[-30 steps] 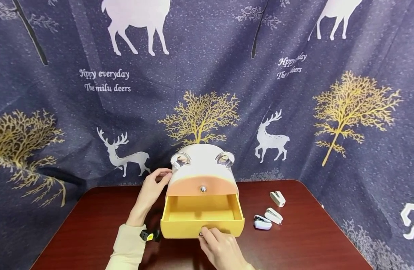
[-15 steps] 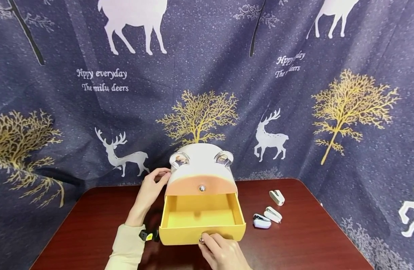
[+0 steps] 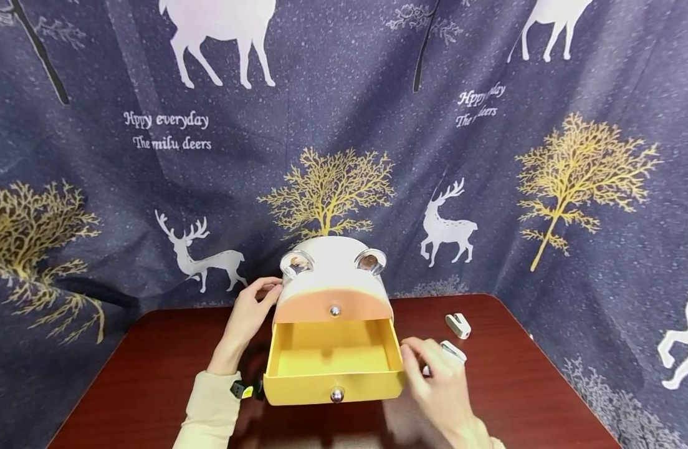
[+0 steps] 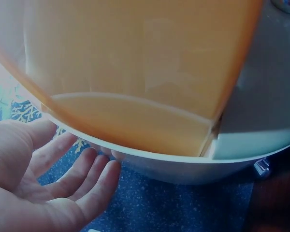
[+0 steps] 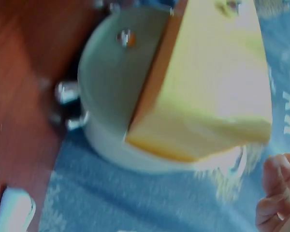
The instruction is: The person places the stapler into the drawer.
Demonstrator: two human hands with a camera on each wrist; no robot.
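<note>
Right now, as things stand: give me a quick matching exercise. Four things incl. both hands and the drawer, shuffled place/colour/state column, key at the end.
Things
1. Drawer
2. Left hand
3. Right hand
4. Upper knob

Place, colour or state
A. In the middle of the orange panel
B. Just right of the drawer
C. Yellow, pulled open
D. At the left side of the white box

Pairs: 1-C, 2-D, 3-B, 4-A
</note>
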